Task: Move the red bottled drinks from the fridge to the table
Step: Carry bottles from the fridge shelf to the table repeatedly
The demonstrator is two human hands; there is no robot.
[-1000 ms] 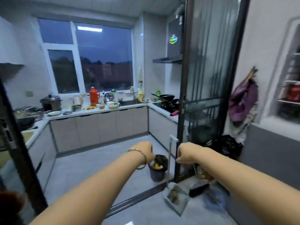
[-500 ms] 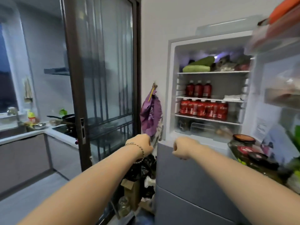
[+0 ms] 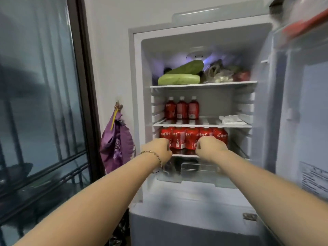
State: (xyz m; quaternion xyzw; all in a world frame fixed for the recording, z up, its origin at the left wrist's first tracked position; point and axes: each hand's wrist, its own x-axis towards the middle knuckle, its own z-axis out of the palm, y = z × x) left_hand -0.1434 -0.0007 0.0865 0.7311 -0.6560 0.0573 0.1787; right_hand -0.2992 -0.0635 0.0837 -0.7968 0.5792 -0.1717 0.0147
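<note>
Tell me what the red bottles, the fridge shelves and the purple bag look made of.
Red bottles: probably plastic, with glossy wrapped labels and pale screw caps.
Fridge shelves: seemingly glass, see-through, with white front trim.
Purple bag: soft cloth, matte, creased and sagging.

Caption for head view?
Left hand, right hand curled at lower row of red bottles in open fridge; three more bottles above.

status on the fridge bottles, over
Left hand and right hand curled at lower row of red bottles, grip unclear. Three in upper row untouched. Nothing in the way.
</note>
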